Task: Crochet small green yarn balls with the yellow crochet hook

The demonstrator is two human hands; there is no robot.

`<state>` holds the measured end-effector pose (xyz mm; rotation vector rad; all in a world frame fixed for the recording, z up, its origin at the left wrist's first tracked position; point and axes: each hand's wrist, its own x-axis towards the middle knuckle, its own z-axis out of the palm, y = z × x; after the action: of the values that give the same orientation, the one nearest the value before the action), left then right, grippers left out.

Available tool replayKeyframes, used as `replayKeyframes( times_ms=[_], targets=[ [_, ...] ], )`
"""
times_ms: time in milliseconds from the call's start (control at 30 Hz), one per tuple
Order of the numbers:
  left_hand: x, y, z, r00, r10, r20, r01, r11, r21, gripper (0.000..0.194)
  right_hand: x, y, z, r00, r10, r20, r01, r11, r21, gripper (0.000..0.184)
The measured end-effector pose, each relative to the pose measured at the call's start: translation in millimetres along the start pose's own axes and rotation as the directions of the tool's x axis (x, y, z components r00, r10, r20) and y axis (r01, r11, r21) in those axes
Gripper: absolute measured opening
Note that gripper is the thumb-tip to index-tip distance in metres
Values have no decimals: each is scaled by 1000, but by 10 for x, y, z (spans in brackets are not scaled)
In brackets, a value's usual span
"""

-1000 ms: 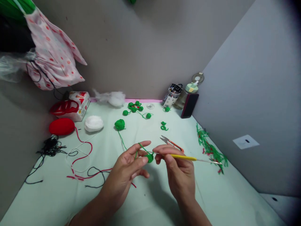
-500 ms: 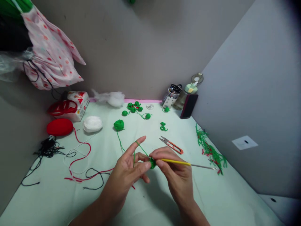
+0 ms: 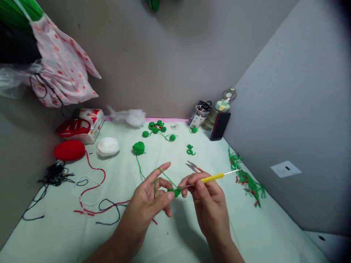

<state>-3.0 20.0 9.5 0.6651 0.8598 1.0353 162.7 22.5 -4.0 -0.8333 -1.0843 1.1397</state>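
Observation:
My left hand (image 3: 152, 195) pinches a small piece of green crochet (image 3: 176, 191) between thumb and fingers. Green yarn (image 3: 168, 176) runs taut from that piece up over the raised index finger. The strand leads back to a green yarn ball (image 3: 138, 148) on the table. My right hand (image 3: 208, 199) grips a crochet hook (image 3: 214, 178) by its yellow handle, and the metal tip reaches the green piece. Behind the right hand lie thread snips (image 3: 194, 166), partly covered by it.
Red yarn (image 3: 69, 150), white yarn (image 3: 108, 147) and black yarn (image 3: 56, 173) lie at left with loose strands. Small green crocheted balls (image 3: 155, 130) sit near the back wall. A phone (image 3: 221, 126) leans on a bottle (image 3: 210, 120). Green and red yarn scraps (image 3: 248, 179) lie at right.
My right hand has drawn slightly away from the left, baring the hook's metal shaft at the green piece. The hook's rear end has tilted upward, and the right hand now covers the snips' handles.

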Motion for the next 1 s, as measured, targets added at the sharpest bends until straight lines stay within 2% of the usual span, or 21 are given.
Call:
replayKeyframes(
  times_ms=[100,200,267,333,400,433,500,567,667,733,833,1000],
  targets=[
    [-3,5,9,1000,14,-15,-14,1000,14,72,-14,-32,-1,999,-32,11,32,997,-74,22],
    [-7,-8,22,995,68,-71,-64,996,56,67,-66,-54,-9,984,-172,49,179,949,-260,21],
    [-9,-35,22,986,104,-127,-91,990,108,63,-112,-53,-8,940,-305,149,340,849,-404,24],
    [-10,-69,15,982,119,-148,-98,985,142,63,-161,-37,0,888,-373,269,460,713,-529,26],
    [-8,-89,9,986,102,-130,-88,991,105,66,-201,-11,9,878,-370,305,478,626,-616,25],
    [-6,-88,7,992,69,-102,-63,996,56,67,-214,1,11,885,-363,292,463,614,-640,25],
    [4,-58,9,999,-27,-33,24,997,-70,69,-216,13,9,891,-373,260,448,624,-640,25],
    [20,1,12,994,-107,10,107,978,-177,67,-185,7,1,895,-400,197,434,680,-591,24],
    [34,74,14,995,-101,-4,97,970,-221,57,-101,-12,-6,941,-338,7,317,875,-365,23],
    [29,76,12,998,-62,9,63,980,-188,52,-56,-6,1,971,-238,-5,232,951,-203,19],
    [11,22,13,999,-30,28,33,991,-127,52,-42,31,11,984,-165,66,174,969,-174,16],
    [-3,-16,22,1000,-17,-13,16,999,-31,55,-76,63,-6,996,-94,-10,92,987,-135,15]
  ],
)
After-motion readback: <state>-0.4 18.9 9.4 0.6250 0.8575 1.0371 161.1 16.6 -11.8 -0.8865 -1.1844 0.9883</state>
